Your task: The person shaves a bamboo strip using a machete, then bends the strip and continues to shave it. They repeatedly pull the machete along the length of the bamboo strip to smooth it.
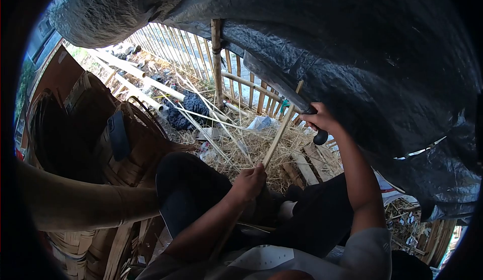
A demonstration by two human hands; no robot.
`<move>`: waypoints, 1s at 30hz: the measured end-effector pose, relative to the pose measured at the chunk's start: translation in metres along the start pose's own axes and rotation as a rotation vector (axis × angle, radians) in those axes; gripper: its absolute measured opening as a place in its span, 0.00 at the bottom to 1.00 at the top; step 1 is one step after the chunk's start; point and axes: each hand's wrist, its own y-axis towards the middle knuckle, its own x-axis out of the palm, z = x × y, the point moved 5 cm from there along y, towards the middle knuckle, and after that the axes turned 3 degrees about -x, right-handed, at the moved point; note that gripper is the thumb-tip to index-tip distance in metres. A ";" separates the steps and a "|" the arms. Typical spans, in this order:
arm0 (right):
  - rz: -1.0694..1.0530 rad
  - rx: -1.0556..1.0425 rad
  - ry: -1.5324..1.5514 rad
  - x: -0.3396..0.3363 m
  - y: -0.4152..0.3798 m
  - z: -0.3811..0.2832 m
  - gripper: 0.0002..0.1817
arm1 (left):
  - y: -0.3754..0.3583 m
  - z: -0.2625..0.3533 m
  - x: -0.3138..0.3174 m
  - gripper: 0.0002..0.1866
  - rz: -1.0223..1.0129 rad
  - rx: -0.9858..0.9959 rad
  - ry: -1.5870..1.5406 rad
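Note:
My left hand (249, 184) is closed around a split bamboo strip (278, 140) above my lap. The strip slants up and to the right from my fist, and its far end overlaps the machete (271, 77) near the handle. Fingers wrapped round the black grip, my right hand (322, 119) holds the machete, whose wide blade points up and to the left. The rounded butt of the handle shows below my hand. Thin pale bamboo slivers (214, 147) lie on the ground beyond my left hand.
A black tarp (362, 54) hangs low overhead and on the right. At left are a thick bamboo pole (95, 202), woven bamboo pieces (133, 167) and a phone (118, 136). Shavings (282, 172) cover the ground before a bamboo fence (171, 41) and an upright post (217, 64).

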 end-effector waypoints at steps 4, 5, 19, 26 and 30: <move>0.183 -0.087 -0.328 0.003 0.002 -0.001 0.21 | 0.004 -0.003 0.001 0.29 0.064 -0.008 0.100; 0.234 -0.101 -0.394 0.004 0.000 0.001 0.24 | 0.007 -0.010 0.002 0.27 0.016 -0.047 0.017; 0.285 0.157 -0.390 -0.022 0.009 -0.018 0.40 | 0.001 -0.011 0.003 0.22 -0.150 -0.156 -0.176; 0.155 0.271 -0.131 -0.003 0.001 -0.002 0.37 | -0.006 -0.014 -0.012 0.21 -0.146 -0.115 -0.142; 0.115 0.295 -0.016 -0.002 -0.001 0.021 0.37 | -0.017 -0.009 -0.002 0.22 -0.155 -0.108 -0.102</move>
